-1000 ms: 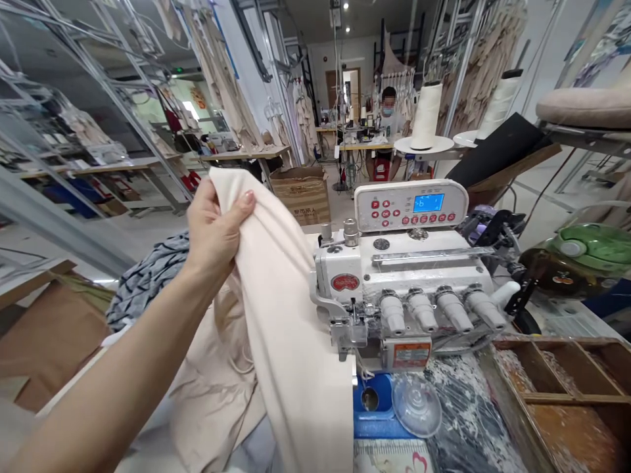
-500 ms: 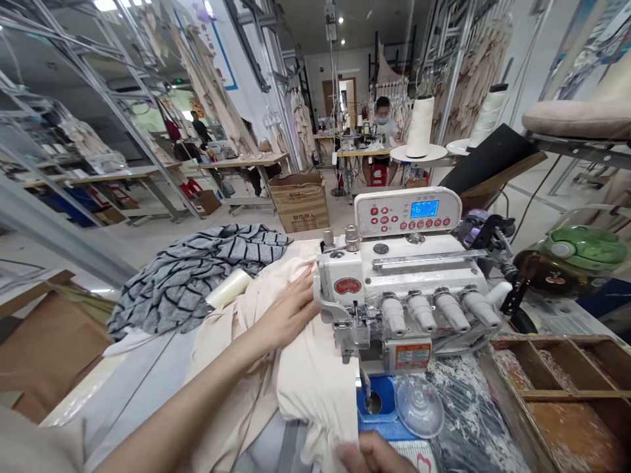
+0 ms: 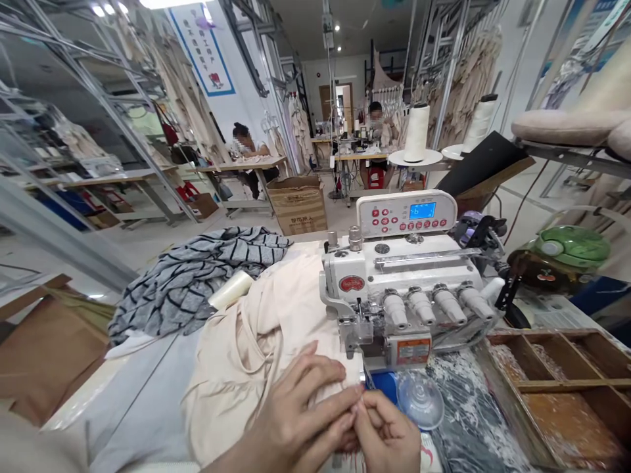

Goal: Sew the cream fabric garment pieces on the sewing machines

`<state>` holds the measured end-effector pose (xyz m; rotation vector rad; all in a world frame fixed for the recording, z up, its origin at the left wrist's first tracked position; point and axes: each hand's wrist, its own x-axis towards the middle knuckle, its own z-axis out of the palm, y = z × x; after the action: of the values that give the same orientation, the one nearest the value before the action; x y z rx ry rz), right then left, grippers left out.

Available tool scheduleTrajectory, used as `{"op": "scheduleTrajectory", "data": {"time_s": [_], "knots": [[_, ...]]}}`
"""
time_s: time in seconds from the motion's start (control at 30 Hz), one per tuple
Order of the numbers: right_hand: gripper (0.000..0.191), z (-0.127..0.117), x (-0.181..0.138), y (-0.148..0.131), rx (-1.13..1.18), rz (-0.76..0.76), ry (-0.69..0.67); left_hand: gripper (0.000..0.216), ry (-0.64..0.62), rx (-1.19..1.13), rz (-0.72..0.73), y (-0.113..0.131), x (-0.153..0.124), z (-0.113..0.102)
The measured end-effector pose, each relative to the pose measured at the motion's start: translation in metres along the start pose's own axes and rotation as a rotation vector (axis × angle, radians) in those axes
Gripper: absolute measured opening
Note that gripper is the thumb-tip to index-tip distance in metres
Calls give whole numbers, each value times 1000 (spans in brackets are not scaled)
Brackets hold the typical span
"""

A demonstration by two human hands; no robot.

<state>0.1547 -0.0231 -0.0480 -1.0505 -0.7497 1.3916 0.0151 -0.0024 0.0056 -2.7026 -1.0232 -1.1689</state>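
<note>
While my right hand [image 3: 388, 435] pinches the cream cloth [image 3: 296, 286] by its edge, my left hand [image 3: 292, 414] crowds against it, grip unclear; just ahead of both, cloth reaches the sewing machine [image 3: 345, 263], finished stitching indiscernible.

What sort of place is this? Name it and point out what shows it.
Most likely a garment workshop: pale cloth lies at a sewing machine, a white thread cone stands behind it, and garments hang farther back.
</note>
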Motion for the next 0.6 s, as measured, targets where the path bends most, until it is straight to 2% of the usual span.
{"op": "scheduleTrajectory", "data": {"time_s": [0.13, 0.3, 0.37, 0.43, 0.5, 0.53, 0.6], "knots": [[49, 7, 5, -10, 1, 12, -16, 33, -56, -50, -54, -14, 7, -1], [51, 9, 5, -20, -165, -12, 3, 38, -104, -63, -37, -29, 13, -9], [48, 4, 4, -19, -254, -101, 12, 35, -84, -123, 0, -34, 14, -10], [35, -4, 5, -19, -401, -373, 56, 32, -56, -198, 50, -38, 14, -11], [12, -11, 8, -20, -583, -776, 122, 28, -48, -261, 71, -42, 14, -11], [11, -15, 11, -21, -673, -974, 147, 27, -47, -290, 66, -43, 13, -11], [27, -19, 17, -24, -850, -1248, 115, 26, -41, -332, 38, -45, 12, -11]]}}
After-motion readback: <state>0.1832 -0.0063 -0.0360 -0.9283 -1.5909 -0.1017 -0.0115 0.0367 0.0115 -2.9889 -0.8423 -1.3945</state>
